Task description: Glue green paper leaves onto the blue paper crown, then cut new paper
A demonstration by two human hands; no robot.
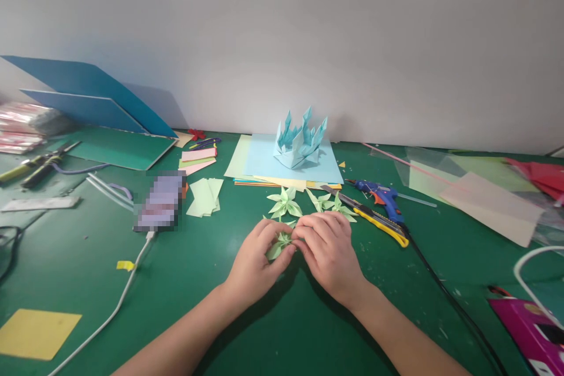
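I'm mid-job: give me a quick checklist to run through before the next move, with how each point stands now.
1. Left hand has the green paper flower between thumb and fingers: ok.
2. Right hand grip firm on that flower: cannot tell; its fingertips are at the flower's right side, but the contact is partly hidden.
3. Right hand well clear of the loose flower beyond its knuckles: not ok; they overlap in this view.
4. Glue gun cool: cannot tell; it lies right of the hands.
5. Light-blue folded paper piece standing away from both hands: ok, on the stacked sheets.
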